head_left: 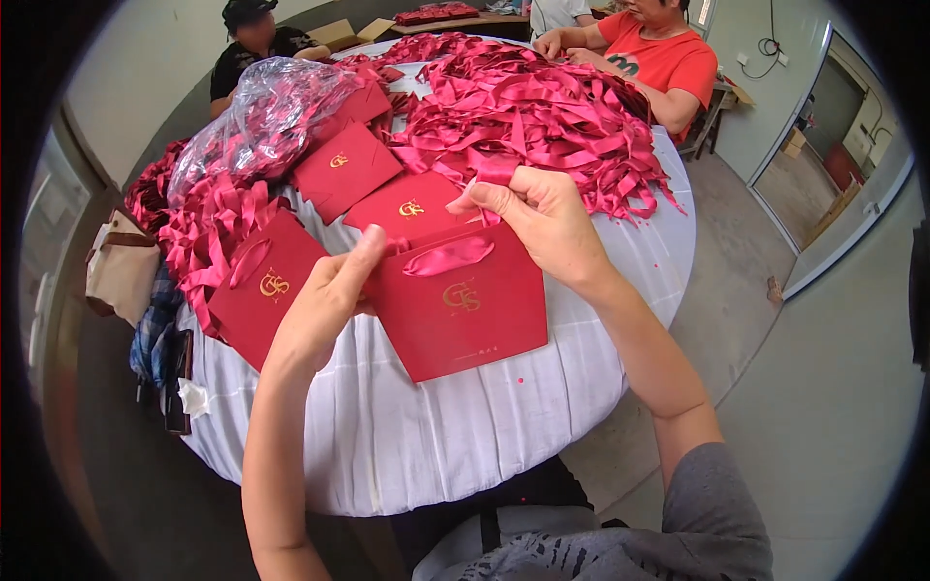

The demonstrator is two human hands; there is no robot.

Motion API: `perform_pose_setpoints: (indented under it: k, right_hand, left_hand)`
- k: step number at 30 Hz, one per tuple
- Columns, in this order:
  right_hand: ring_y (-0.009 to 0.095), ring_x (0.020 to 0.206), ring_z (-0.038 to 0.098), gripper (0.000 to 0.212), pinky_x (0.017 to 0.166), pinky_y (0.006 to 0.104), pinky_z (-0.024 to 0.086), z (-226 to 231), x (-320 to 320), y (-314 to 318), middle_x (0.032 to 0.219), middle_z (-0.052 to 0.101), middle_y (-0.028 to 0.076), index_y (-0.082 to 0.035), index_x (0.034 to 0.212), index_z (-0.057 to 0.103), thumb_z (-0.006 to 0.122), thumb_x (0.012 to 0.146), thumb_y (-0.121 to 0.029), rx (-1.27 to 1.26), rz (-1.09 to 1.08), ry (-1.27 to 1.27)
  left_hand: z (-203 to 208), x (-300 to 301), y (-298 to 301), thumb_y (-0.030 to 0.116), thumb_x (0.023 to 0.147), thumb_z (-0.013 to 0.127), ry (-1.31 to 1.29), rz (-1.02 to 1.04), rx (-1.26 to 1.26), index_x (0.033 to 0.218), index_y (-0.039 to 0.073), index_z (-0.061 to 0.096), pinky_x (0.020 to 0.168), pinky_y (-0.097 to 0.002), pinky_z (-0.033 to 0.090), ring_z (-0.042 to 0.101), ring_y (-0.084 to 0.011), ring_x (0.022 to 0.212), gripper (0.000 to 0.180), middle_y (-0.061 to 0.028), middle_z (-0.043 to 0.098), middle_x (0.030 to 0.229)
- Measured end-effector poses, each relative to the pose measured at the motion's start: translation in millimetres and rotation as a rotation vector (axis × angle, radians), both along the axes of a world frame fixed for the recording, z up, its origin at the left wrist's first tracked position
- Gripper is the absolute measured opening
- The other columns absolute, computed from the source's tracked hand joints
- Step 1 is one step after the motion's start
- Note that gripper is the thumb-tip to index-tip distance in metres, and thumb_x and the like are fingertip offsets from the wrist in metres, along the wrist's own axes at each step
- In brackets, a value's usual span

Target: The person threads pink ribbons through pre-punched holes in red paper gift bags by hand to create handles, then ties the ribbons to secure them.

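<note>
From my remote seat, I have the red paper bag [455,329] front and centre, over the near part of the white-clothed table [591,363]; I cannot tell whether its base touches the cloth. My left hand [327,295] grips its upper left edge, thumb in front and fingers behind, I judge to steady the panel. My right hand [552,228] pinches a dark pink ribbon [496,169] between thumb and fingers above the top right corner, probably to control the loose strip. A ribbon handle [449,258] lies across the front panel. Just beside my left hand is a second bag [250,302]; beyond, a ribbon heap [542,107] sits mid-table, perhaps for sharing with the person in a red shirt [664,63] opposite
</note>
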State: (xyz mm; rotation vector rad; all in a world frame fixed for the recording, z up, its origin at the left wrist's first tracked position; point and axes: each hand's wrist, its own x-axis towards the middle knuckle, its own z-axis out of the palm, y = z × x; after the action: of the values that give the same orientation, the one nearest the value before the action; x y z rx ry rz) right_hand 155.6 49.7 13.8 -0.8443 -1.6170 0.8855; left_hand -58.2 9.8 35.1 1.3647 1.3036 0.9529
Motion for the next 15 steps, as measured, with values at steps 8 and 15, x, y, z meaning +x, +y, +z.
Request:
perform_pose_setpoints:
  k: [8,15]
  right_hand:
    - [0.012,0.082,0.065,0.018,0.075,0.0253,0.052,-9,-2,-1,0.087,0.070,0.009,0.005,0.094,0.067,0.057,0.093,-0.010,0.050,0.020,0.031]
    - [0.019,0.076,0.070,0.016,0.063,0.0290,0.053,-27,-10,0,0.082,0.069,0.019,0.007,0.090,0.065,0.058,0.090,-0.007,0.231,-0.211,-0.111]
  left_hand:
    - [-4,4,16,0.019,0.089,0.065,-0.207,-0.148,0.171,0.091,-0.003,0.067,0.063,-0.0215,0.046,0.057,-0.0040,0.070,0.022,-0.0016,0.067,0.081]
    - [-57,15,24,0.010,0.086,0.066,-0.009,0.144,0.523,0.073,-0.007,0.063,0.047,-0.0266,0.038,0.049,-0.0044,0.054,0.021,-0.0087,0.062,0.058]
